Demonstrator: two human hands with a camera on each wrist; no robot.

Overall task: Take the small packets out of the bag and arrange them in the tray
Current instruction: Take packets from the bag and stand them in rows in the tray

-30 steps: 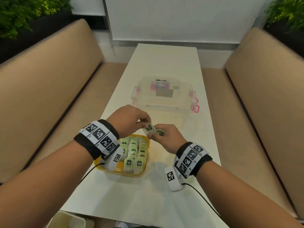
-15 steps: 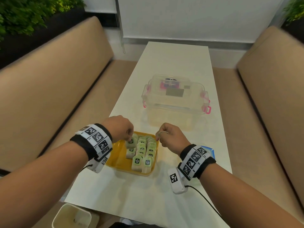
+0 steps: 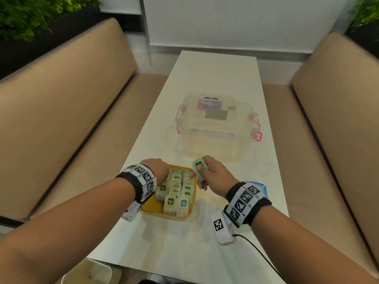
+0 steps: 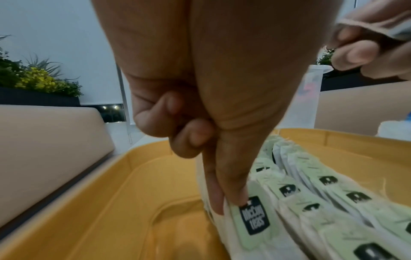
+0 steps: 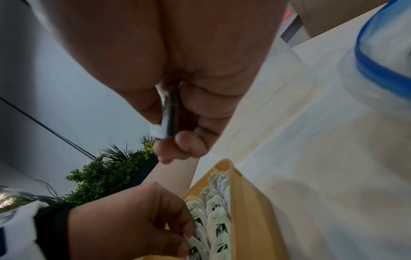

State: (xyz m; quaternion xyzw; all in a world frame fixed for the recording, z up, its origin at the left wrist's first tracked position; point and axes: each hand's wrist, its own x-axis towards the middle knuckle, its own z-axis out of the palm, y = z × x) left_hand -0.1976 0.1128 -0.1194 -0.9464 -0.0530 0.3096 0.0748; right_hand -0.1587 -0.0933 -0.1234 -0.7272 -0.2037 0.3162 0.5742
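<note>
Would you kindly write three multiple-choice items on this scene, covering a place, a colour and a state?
1. Where is the clear box?
A. beyond the tray
B. on the seat
C. inside the tray

2. What colour is the tray?
A. blue
B. yellow
C. pink

3. What is the right hand doing?
A. lying flat
B. gripping the box
C. holding a packet

Answers:
1 A, the clear box stands farther up the table than the tray.
2 B, its rim is yellow.
3 C, the right hand holds a packet by the tray.
</note>
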